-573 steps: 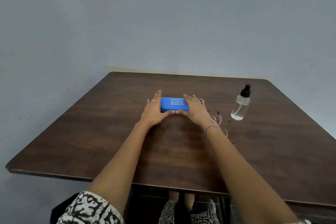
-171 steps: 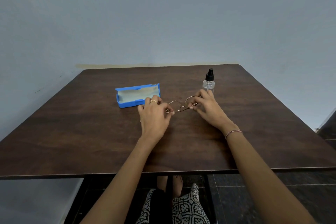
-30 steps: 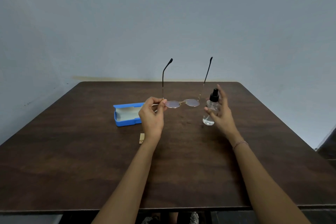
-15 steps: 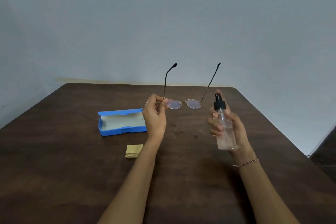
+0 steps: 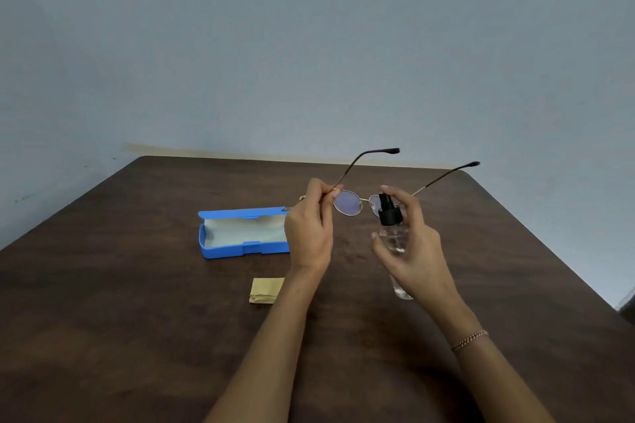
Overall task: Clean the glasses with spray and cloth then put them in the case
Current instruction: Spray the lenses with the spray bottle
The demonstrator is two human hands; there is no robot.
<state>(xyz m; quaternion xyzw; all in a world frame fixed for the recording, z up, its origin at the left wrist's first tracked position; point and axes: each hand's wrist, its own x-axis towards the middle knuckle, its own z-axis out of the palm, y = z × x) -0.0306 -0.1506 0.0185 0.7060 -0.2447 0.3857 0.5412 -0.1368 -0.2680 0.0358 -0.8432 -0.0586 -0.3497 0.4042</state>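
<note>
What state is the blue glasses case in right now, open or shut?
Open. The blue case lies on the table with its lid swung back and its pale lining exposed.

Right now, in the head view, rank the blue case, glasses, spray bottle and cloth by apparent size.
1. blue case, largest.
2-3. glasses and spray bottle: unsure. Both are held up nearer the camera, and the right hand hides part of the bottle.
4. cloth, smallest.
</note>
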